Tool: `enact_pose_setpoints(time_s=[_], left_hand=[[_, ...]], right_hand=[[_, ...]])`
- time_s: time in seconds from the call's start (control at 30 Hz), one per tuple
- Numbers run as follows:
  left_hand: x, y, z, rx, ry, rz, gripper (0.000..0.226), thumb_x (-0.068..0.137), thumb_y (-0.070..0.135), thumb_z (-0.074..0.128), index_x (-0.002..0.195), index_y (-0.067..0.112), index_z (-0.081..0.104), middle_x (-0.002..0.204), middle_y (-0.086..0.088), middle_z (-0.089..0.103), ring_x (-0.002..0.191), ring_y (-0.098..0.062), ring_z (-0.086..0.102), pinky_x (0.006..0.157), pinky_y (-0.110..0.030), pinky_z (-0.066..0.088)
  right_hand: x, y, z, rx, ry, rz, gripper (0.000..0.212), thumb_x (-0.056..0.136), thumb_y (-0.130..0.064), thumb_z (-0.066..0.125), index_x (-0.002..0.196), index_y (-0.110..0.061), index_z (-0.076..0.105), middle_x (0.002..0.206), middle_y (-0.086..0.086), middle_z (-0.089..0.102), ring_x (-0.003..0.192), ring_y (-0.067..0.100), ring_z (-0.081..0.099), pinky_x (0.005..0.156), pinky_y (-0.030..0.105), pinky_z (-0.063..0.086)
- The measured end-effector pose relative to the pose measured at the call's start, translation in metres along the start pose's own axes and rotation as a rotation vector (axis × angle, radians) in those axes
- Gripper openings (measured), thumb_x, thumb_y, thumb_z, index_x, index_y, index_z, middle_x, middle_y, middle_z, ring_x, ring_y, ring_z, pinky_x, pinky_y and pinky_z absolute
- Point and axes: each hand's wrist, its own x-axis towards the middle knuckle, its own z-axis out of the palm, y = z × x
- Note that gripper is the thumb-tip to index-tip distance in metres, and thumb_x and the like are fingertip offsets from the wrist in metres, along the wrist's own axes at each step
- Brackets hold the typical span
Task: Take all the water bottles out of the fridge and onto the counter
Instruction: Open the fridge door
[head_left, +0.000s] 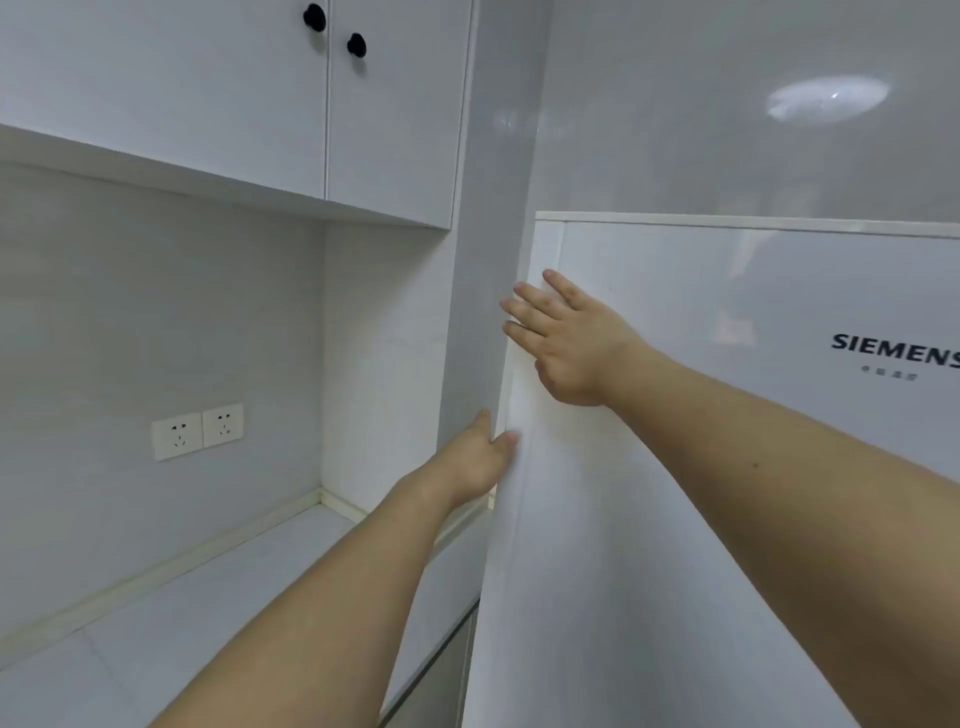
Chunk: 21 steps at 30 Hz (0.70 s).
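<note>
beside fridge (727, 312): counter (234, 597), wall sockets (197, 431).

Soft, even, cool light fills the frame, and shadows are faint, with only a dim band under the cupboards (322, 104) at upper left. A bright oval glare sits on the glossy wall panel (727, 130) at upper right (a lamp's reflection). Straight edges bow toward the borders, and detail is slightly soft throughout.

White fridge (727, 322), black lettering (896, 351), black cabinet knobs (315, 17).
</note>
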Motion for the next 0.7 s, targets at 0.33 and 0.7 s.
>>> enact_pose_setpoints(time_s=[0.33, 0.7], left_hand=[[0.018, -0.010, 0.017, -0.195, 0.095, 0.118, 0.030, 0.104, 0.030, 0.035, 0.116, 0.018, 0.060, 0.111, 0.003, 0.067, 0.101, -0.011, 0.062, 0.084, -0.021, 0.047], [0.003, -0.020, 0.021, -0.177, 0.194, 0.126, 0.040, 0.098, 0.039, 0.037, 0.101, 0.005, 0.058, 0.087, -0.008, 0.061, 0.077, -0.014, 0.050, 0.073, -0.032, 0.041]], right_hand=[[0.008, -0.003, 0.010, -0.031, 0.186, -0.008, 0.058, 0.079, -0.028, 0.020, 0.100, -0.009, 0.071, 0.116, 0.011, 0.063, 0.128, 0.034, 0.046, 0.115, 0.054, 0.022], [0.002, -0.013, 0.005, -0.023, 0.277, 0.042, 0.052, 0.084, -0.021, 0.024, 0.107, -0.012, 0.069, 0.121, 0.009, 0.061, 0.132, 0.031, 0.043, 0.116, 0.052, 0.017]])
